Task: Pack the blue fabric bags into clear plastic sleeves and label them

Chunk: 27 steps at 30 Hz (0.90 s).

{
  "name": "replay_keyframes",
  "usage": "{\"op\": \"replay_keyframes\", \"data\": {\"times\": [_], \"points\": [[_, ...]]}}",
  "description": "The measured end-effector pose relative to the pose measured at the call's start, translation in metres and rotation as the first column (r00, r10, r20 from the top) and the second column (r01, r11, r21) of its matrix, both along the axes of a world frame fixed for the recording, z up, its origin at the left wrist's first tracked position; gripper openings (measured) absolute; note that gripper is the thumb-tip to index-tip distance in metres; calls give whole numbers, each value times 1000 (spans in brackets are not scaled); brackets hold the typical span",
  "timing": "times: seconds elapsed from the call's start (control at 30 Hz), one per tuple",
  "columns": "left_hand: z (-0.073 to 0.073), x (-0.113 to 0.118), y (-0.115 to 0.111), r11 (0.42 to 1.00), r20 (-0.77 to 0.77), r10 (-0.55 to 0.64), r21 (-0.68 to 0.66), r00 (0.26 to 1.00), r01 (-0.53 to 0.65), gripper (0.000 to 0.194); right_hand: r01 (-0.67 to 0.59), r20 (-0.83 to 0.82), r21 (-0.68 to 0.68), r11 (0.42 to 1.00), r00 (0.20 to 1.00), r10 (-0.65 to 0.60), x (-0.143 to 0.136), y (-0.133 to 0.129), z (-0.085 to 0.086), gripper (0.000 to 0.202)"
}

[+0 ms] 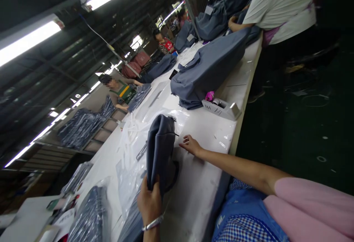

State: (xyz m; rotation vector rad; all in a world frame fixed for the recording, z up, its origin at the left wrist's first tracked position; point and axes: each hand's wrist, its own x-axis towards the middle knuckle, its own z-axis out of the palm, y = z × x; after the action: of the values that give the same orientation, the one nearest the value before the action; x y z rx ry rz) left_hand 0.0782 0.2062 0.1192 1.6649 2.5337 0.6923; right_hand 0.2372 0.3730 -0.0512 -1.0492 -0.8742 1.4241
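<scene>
My left hand point(151, 201), with a silvery bracelet at the wrist, grips the lower end of a blue-grey fabric bag point(162, 142). The bag stands on edge above the white table, its folded side facing me and a small dark pull sticking out near its top right. To the right of the bag, my right hand point(190, 145) hovers with fingers apart and slightly bent, touching nothing that I can see. Clear plastic sheets point(128, 161) lie behind the bag. More blue-grey material point(132, 220) shows beneath my left hand, partly hidden.
A tape dispenser point(222, 110) sits near the right edge of the white table point(204, 131). Beyond it lies a large blue-grey bag point(207, 68). Plastic-wrapped bags point(91, 216) are at lower left. Co-workers stand along both sides, one in a white shirt point(282, 9) at upper right.
</scene>
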Motion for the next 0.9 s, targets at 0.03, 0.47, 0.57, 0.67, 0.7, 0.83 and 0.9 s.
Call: {"op": "replay_keyframes", "data": {"times": [0.03, 0.47, 0.57, 0.67, 0.7, 0.83, 0.9], "points": [[-2, 0, 1, 1000, -4, 5, 2, 1000, -5, 40, 6, 4, -8, 1000, 1000, -6, -8, 4, 1, 46], [-61, -1, 8, 999, -142, 45, -1, 989, -46, 46, -166, -311, -6, 986, 937, 156, -3, -69, 11, 35], [-93, -7, 4, 999, -111, 41, 7, 993, -40, 50, -309, -355, -70, 948, 896, 266, 13, -111, 5, 40], [-126, -11, -5, 988, -105, -111, 100, 988, 121, 59, -290, -316, -169, 942, 921, 227, 38, -118, -4, 45], [-135, -12, -8, 971, -128, -177, 139, 976, 195, 63, -225, -268, -167, 960, 947, 176, 46, -111, -6, 50], [-153, -6, -15, 911, -253, -291, 221, 923, 348, 74, 102, 69, 20, 995, 992, -103, 66, -45, -6, 75], [-154, -2, -17, 908, -271, -280, 235, 921, 346, 76, 161, 211, 117, 980, 960, -183, 70, -4, -2, 76]]}}
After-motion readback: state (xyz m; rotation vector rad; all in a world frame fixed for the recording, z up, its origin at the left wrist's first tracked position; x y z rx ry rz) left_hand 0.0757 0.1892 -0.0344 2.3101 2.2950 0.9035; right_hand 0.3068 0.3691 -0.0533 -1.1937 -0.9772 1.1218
